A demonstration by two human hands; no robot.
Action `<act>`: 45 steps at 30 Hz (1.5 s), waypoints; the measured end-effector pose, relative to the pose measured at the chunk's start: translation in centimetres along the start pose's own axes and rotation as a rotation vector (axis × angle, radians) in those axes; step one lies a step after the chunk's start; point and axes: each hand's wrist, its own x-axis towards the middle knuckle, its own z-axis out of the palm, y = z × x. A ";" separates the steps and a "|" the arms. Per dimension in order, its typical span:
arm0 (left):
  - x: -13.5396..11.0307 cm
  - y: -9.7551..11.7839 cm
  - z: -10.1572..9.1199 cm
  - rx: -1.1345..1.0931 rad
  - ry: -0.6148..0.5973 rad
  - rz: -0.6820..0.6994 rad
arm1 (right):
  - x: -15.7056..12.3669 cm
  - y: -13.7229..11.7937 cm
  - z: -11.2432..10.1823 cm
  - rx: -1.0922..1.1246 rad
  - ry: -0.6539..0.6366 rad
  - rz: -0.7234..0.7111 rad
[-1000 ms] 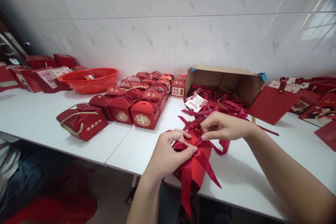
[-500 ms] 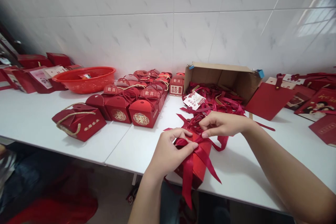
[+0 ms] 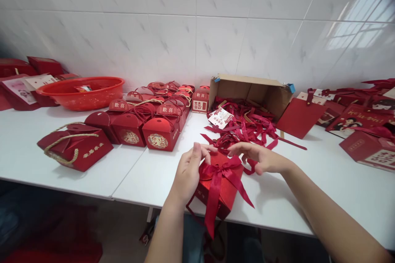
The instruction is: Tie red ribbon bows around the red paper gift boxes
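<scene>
A red gift box (image 3: 230, 187) sits at the table's front edge with a red ribbon tied in a bow (image 3: 219, 171) on top, its long tails hanging down the front. My left hand (image 3: 191, 170) is beside the box's left side, fingers apart and thumb raised; its fingertips lie near the top back, and whether they touch the box I cannot tell. My right hand (image 3: 259, 158) hovers just right of the box, fingers curved and spread with nothing between them. Behind the box lies a heap of loose red ribbons (image 3: 247, 125), spilling toward it.
A cardboard box (image 3: 256, 84) on its side holds more ribbon. Several red gift boxes (image 3: 160, 135) stand in rows at left, near a rope-handled box (image 3: 77, 148) and a red plastic basin (image 3: 83, 98). Red bags (image 3: 300, 117) stand at right. A tiled wall (image 3: 173, 45) rises behind.
Both hands have let go of the ribbon and drawn apart to either side of the box. The bow now shows whole. The view has shifted slightly to the right.
</scene>
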 end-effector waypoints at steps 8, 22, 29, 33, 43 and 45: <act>0.2 -0.1 0.5 0.041 0.006 0.008 | 1.1 0.5 2.8 0.081 -0.066 -0.129; 0.7 -0.6 1.2 -0.237 0.260 -0.088 | 0.6 0.0 0.8 0.206 -0.037 -0.086; 1.2 -0.8 0.4 -0.359 0.367 -0.149 | -2.5 1.5 -6.2 -0.172 1.370 -0.258; 1.2 -0.9 0.2 -0.390 0.413 -0.136 | -6.6 4.3 -10.2 -0.494 2.131 -0.018; 1.3 -1.8 -1.2 -0.322 0.536 -0.180 | -8.0 9.6 -10.8 -0.527 2.114 0.481; 1.4 -2.2 -1.8 -0.225 0.631 -0.148 | -6.0 9.3 -9.8 -0.630 1.982 0.415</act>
